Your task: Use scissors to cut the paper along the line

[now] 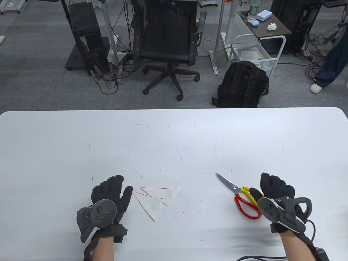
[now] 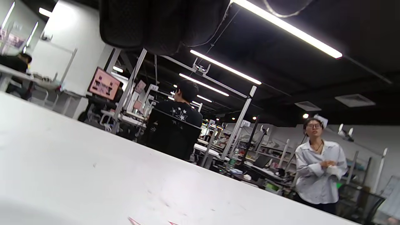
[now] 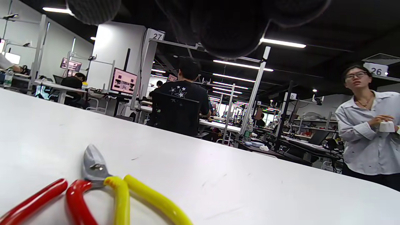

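Observation:
Two cut triangles of white paper with red line edges lie side by side on the white table (image 1: 174, 136), the nearer piece (image 1: 151, 204) overlapping the farther one (image 1: 164, 193); their tips just show in the left wrist view (image 2: 134, 221). My left hand (image 1: 119, 187) rests just left of them, holding nothing, its thumb close to a paper tip. The scissors (image 1: 239, 194), with red and yellow handles, lie flat with blades closed and pointing away to the left; they also show in the right wrist view (image 3: 103, 184). My right hand (image 1: 265, 187) is beside the handles with fingers curled, gripping nothing.
A black cable (image 1: 261, 257) lies at the table's near right edge. Beyond the far edge stand an office chair (image 1: 168, 40) and a black backpack (image 1: 243, 84) on the floor. The tabletop has small scratches and paper specks.

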